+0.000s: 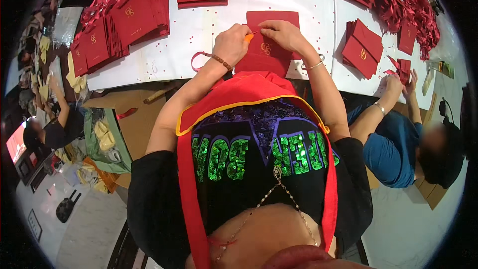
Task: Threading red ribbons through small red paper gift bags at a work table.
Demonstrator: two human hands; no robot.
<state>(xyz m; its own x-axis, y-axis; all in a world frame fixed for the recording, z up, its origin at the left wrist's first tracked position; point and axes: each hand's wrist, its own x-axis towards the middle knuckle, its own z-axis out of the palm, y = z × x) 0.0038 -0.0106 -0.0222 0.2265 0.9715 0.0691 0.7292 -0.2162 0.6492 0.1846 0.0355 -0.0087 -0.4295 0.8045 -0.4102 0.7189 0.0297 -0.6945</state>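
Squarely before the person, a red paper bag (274, 18) lies flat on the table (169, 52), its long axis running near to far as far as it shows; the near end goes out of sight by the red apron (259, 80). Its far edge is straight, and a gold emblem sits toward the near part of its plain, deep-red face. The left hand (231, 45) curls its fingers round an orange handle (248, 38), whose thin tip points right across the bag. The right hand (281, 35) has thumb and forefinger brought together by that tip; whether they pinch anything, I cannot tell. Small red dots speckle the white tabletop. Stacked bags (134, 17) and ribbons (408, 0) crowd its far left and far right. A co-worker (393, 144) sits at the right, above a pale floor (89, 239).
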